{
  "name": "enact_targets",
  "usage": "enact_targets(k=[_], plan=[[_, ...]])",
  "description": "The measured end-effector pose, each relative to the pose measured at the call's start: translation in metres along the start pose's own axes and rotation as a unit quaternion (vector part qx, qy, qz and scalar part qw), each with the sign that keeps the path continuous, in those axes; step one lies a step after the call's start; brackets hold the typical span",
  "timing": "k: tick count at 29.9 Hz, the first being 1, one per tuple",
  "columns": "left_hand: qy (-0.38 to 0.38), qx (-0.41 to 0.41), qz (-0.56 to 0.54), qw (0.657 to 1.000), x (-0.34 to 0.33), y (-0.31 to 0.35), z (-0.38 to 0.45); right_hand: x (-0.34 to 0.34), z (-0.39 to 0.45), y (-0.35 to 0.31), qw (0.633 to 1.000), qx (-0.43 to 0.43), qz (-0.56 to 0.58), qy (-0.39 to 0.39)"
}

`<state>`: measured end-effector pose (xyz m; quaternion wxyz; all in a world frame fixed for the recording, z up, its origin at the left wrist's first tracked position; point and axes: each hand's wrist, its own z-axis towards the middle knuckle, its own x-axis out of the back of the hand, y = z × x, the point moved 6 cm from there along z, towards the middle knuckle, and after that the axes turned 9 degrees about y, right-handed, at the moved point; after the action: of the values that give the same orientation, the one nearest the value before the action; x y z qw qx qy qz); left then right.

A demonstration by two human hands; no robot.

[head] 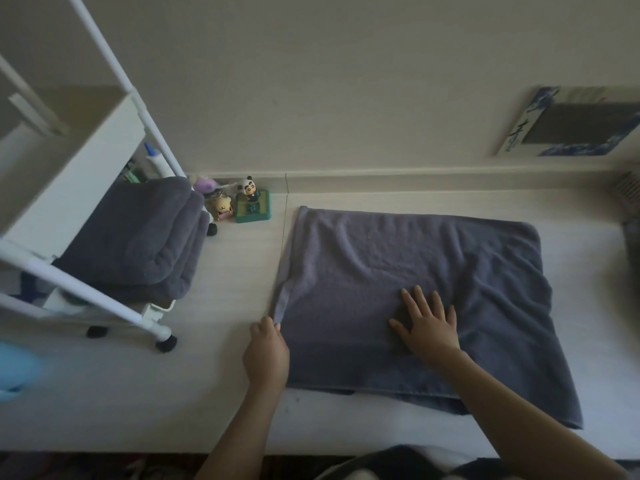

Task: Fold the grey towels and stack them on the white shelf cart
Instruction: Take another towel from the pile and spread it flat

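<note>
Grey towel (398, 271): spread flat on table (225, 271), right of centre. Left hand (266, 351): fingers pinching towel's near-left edge. Right hand (427, 322): fingers spread, pressing flat on towel. Folded towels (138, 244): stacked on white shelf cart (69, 174), far left.

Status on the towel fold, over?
Left hand pinches towel corner. Right hand flat on it. Folded towels on cart. Nothing blocking.

Towel (398, 271) right of cart (69, 174); toys (242, 202) between.
</note>
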<state>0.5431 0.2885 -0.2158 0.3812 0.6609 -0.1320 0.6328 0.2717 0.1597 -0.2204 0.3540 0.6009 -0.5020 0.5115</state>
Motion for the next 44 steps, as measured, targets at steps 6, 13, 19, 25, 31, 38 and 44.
enact_targets(k=[6, 13, 19, 25, 31, 38, 44], plan=[[0.036, -0.038, 0.009, 0.999, -0.005, 0.000, -0.002, 0.008, -0.009, -0.006, 0.999, 0.021, 0.012, 0.045], [0.107, -0.145, -0.045, 0.983, 0.002, 0.028, -0.011, 0.014, -0.047, -0.009, 0.985, 0.029, 0.082, 0.149], [-0.058, -0.356, -0.078, 0.930, -0.041, 0.101, -0.054, 0.011, -0.073, 0.015, 0.962, -0.074, 0.183, 0.190], [-0.076, -0.345, 0.042, 0.934, -0.066, 0.119, -0.052, 0.009, -0.105, 0.073, 0.892, -0.276, 0.290, 0.209], [-0.082, -0.323, 0.054, 0.941, -0.075, 0.125, -0.031, -0.018, -0.121, 0.112, 0.786, -0.443, 0.395, 0.174], [-0.068, -0.310, 0.048, 0.947, -0.076, 0.122, -0.030, -0.014, -0.105, 0.120, 0.761, -0.435, 0.438, 0.199], [-0.071, -0.276, 0.073, 0.956, -0.077, 0.103, -0.029, 0.003, -0.099, 0.135, 0.584, -0.508, 0.558, 0.300]])
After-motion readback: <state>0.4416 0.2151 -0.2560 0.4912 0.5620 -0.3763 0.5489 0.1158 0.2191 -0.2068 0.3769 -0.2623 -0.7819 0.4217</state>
